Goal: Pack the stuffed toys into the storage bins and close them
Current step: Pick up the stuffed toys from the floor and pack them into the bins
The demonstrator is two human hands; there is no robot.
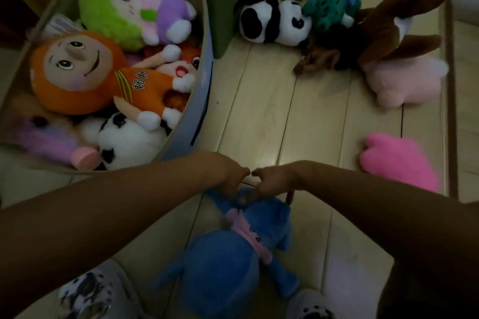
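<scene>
Plush blue toy (233, 261), fuzzy and rounded, is pinched by left hand (228, 176) and right hand (274, 179)

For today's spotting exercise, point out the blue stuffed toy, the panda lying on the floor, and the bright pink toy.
Blue stuffed toy (228, 264), head view, on its blue body.
Panda on the floor (272, 21), head view, on its white middle.
Bright pink toy (399, 160), head view, on the centre of its plush.

Both hands (250, 180) gripping blue plush (233, 246)
</scene>
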